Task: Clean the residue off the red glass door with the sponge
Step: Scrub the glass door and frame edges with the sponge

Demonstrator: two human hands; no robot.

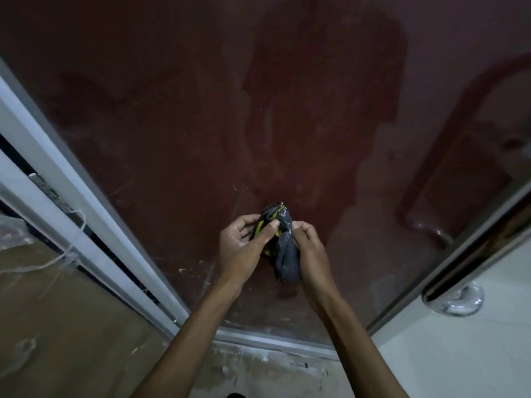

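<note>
Two hands, one sponge point(283, 254): left hand point(244, 245) and right hand point(309, 248) both pinch it, fingers curled, against the smeary red door point(172, 124); dusty floor point(258, 366) below.

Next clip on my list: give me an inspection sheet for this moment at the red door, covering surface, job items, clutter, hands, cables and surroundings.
Surface: red glass door hazy with whitish residue; a darker, cleaner-looking patch runs down the middle.
Job's things: sponge, dark with yellow showing, held in front of the glass by both hands; contact with the glass cannot be told.
Clutter: white specks and smears on the floor strip below the door.
Hands: left hand grips the sponge's left side; right hand pinches its right side.
Cables: white cord hangs looped from the frame at left.
Surroundings: grey metal frame at left; chrome handle at right; brown sheeting lower left.
</note>
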